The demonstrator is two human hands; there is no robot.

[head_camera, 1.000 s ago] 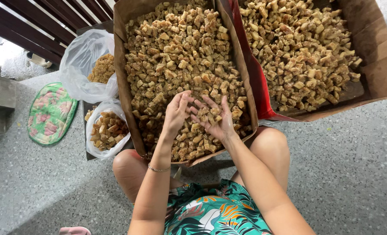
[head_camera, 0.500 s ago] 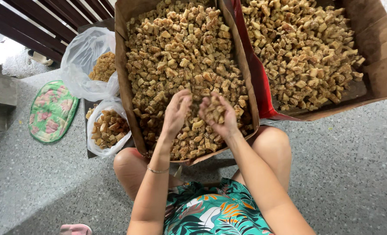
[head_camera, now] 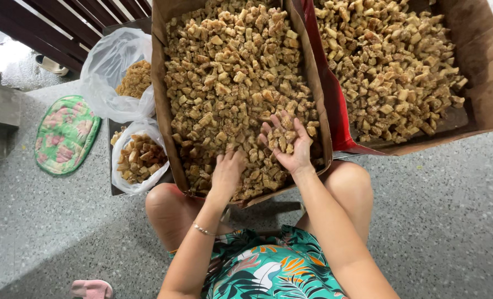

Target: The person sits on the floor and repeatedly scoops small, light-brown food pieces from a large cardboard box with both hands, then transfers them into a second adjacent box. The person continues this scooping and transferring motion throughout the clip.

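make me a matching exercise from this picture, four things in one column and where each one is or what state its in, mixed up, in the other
Things
1. right hand
2. left hand
3. quilted floral mat
4. small clear bag of chunks

Places or states
A. flat on the speckled floor, far left
B. palm up, cupping a few brown chunks
C. fingers down in the pile inside the near cardboard box
D. open, on the dark tray left of the near box

Pairs: 1-B, 2-C, 3-A, 4-D

Grey speckled floor [head_camera: 435, 221], dark wooden slats [head_camera: 63, 27] upper left.
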